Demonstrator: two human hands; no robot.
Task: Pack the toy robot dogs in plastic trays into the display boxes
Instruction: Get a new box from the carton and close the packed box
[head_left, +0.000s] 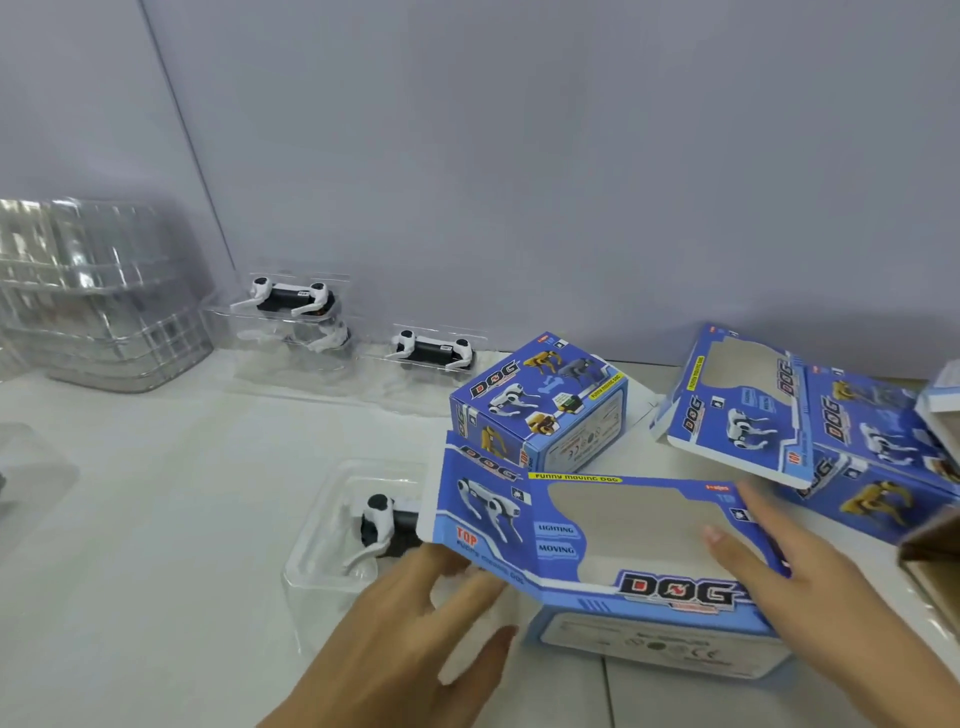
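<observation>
Head view: both hands (415, 618) hold a display box (597, 551).

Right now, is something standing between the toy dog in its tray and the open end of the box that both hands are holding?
Nothing visible does. The toy dog in its tray already has one end at or inside the open left end of the display box. The left hand and right hand are on the box, not between.
</observation>
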